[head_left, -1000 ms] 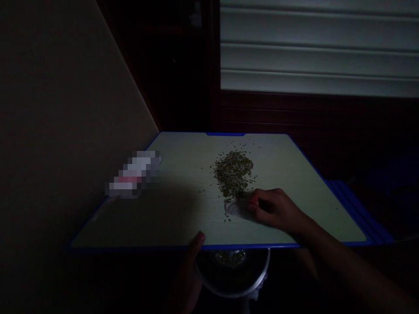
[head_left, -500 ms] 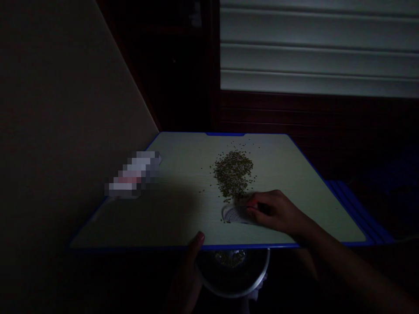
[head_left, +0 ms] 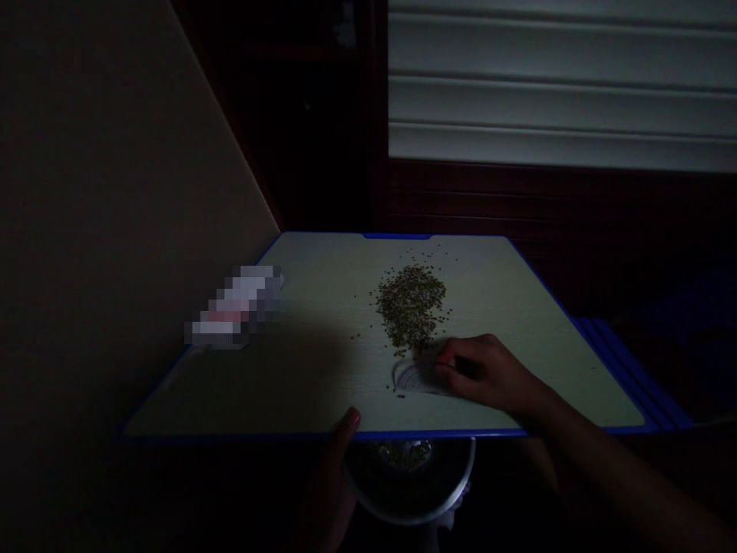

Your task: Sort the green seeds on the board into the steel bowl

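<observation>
With 12 o'clock at the far edge of the white tabletop [head_left: 276,384], the loose pile of small seeds [head_left: 410,303] lies just at 1 o'clock from its middle. The right hand [head_left: 489,369], at 4 o'clock, pinches a clear half-round protractor [head_left: 419,378] between thumb and fingers, its curved end pointing to 9 o'clock just short of the pile. The left hand [head_left: 337,468] is at 7 o'clock, thumb up against the near edge; its other fingers are lost in the dark, so I can't tell if they grip anything.

The protractor probably works best with its edge flat on the surface and a light pinch, shifting only a few seeds per short stroke; press hard and they could skitter. A few stray seeds [head_left: 401,395] sit by its curved end.

At 6 o'clock, below the near edge, a bowl [head_left: 426,520] has more seeds inside. A blurred pale packet [head_left: 233,307] rests at 9 o'clock, well apart from the strokes' path. The dim light is probably the main hindrance.
</observation>
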`<control>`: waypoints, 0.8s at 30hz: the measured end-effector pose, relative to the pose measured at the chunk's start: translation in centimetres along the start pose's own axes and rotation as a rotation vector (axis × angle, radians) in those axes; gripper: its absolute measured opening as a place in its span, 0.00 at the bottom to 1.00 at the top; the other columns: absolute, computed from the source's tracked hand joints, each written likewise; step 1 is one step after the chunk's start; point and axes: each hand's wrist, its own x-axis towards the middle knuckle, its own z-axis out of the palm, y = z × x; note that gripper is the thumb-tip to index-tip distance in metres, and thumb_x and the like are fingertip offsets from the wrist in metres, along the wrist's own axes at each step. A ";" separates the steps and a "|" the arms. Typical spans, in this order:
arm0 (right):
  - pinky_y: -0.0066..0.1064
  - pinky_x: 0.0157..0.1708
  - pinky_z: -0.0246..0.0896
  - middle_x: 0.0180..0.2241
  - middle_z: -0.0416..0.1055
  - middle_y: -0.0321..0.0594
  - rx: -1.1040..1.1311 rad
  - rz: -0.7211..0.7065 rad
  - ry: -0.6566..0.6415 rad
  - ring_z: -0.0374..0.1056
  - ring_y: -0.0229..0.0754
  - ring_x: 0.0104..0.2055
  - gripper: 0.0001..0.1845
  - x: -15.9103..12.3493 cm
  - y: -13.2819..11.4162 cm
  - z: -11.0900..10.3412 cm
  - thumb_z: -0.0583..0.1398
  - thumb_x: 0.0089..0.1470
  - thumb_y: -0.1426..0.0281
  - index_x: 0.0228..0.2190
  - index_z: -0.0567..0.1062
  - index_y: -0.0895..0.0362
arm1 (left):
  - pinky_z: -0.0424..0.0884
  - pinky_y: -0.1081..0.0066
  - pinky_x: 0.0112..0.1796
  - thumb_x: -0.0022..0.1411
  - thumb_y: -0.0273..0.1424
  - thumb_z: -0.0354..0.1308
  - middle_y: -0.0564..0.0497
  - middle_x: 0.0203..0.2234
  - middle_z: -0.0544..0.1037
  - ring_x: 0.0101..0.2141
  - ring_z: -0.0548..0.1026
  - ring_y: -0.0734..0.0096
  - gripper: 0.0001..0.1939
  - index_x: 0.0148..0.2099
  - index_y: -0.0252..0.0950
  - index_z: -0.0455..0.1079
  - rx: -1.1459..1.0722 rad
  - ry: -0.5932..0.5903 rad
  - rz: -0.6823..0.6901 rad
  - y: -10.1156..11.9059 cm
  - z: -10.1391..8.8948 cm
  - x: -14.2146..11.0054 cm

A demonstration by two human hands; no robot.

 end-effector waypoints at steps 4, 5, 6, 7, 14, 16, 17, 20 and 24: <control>0.22 0.23 0.54 0.23 0.68 0.32 -0.039 -0.010 -0.006 0.62 0.31 0.22 0.06 0.0 0.2 0.3 0.61 0.57 0.69 0.29 0.73 0.58 | 0.58 0.53 0.59 0.42 0.32 0.67 0.44 0.49 0.79 0.57 0.68 0.46 0.19 0.41 0.39 0.78 -0.032 0.018 -0.023 0.2 0.2 0.1; 0.22 0.24 0.55 0.23 0.69 0.33 -0.051 -0.015 -0.008 0.63 0.31 0.23 0.06 0.0 0.3 0.4 0.61 0.58 0.69 0.31 0.74 0.58 | 0.58 0.53 0.59 0.42 0.32 0.67 0.45 0.49 0.80 0.57 0.68 0.46 0.19 0.40 0.39 0.78 -0.035 0.024 -0.027 0.3 0.2 0.0; 0.22 0.25 0.56 0.24 0.71 0.34 -0.063 -0.019 -0.010 0.65 0.32 0.24 0.06 0.1 0.3 0.4 0.60 0.59 0.68 0.33 0.75 0.58 | 0.58 0.53 0.59 0.42 0.32 0.67 0.45 0.48 0.80 0.58 0.67 0.46 0.18 0.40 0.39 0.78 -0.036 0.037 -0.030 0.6 0.3 -0.1; 0.23 0.26 0.58 0.26 0.72 0.35 -0.073 -0.027 -0.011 0.67 0.33 0.25 0.07 0.1 0.3 0.5 0.60 0.59 0.67 0.35 0.76 0.58 | 0.58 0.53 0.59 0.42 0.33 0.67 0.46 0.47 0.80 0.59 0.66 0.46 0.17 0.39 0.40 0.78 -0.032 0.056 -0.036 0.8 0.3 -0.2; 0.27 0.31 0.65 0.33 0.78 0.41 -0.159 -0.072 -0.027 0.73 0.37 0.31 0.11 0.3 0.0 0.8 0.58 0.62 0.66 0.42 0.77 0.57 | 0.57 0.52 0.59 0.45 0.33 0.65 0.46 0.47 0.80 0.59 0.66 0.47 0.17 0.41 0.40 0.78 -0.048 0.066 -0.071 1.1 0.3 -0.5; 0.28 0.32 0.67 0.35 0.79 0.42 -0.180 -0.078 -0.040 0.74 0.38 0.32 0.12 0.3 -0.1 0.9 0.57 0.63 0.65 0.44 0.76 0.57 | 0.56 0.54 0.60 0.42 0.30 0.66 0.46 0.49 0.80 0.59 0.66 0.47 0.18 0.40 0.40 0.78 -0.036 0.048 -0.030 0.4 0.2 -0.3; 0.29 0.33 0.67 0.36 0.79 0.42 -0.184 -0.085 -0.047 0.75 0.39 0.33 0.13 0.3 -0.1 1.0 0.57 0.63 0.65 0.45 0.76 0.57 | 0.56 0.54 0.60 0.42 0.30 0.66 0.46 0.49 0.80 0.59 0.66 0.47 0.18 0.40 0.40 0.78 -0.029 0.040 -0.023 0.2 0.1 -0.2; 0.31 0.39 0.69 0.41 0.79 0.44 -0.171 -0.121 -0.102 0.75 0.40 0.38 0.14 0.3 -0.3 1.2 0.57 0.64 0.64 0.48 0.75 0.56 | 0.58 0.55 0.59 0.45 0.30 0.64 0.46 0.49 0.80 0.57 0.68 0.48 0.15 0.40 0.39 0.79 -0.044 0.034 -0.023 0.0 0.3 0.0; 0.31 0.39 0.69 0.41 0.78 0.44 -0.149 -0.149 -0.180 0.75 0.40 0.38 0.15 0.4 -0.8 1.2 0.56 0.65 0.63 0.49 0.75 0.56 | 0.62 0.55 0.57 0.51 0.31 0.61 0.46 0.48 0.80 0.55 0.71 0.50 0.13 0.40 0.39 0.78 -0.081 0.018 -0.065 0.9 0.7 -0.2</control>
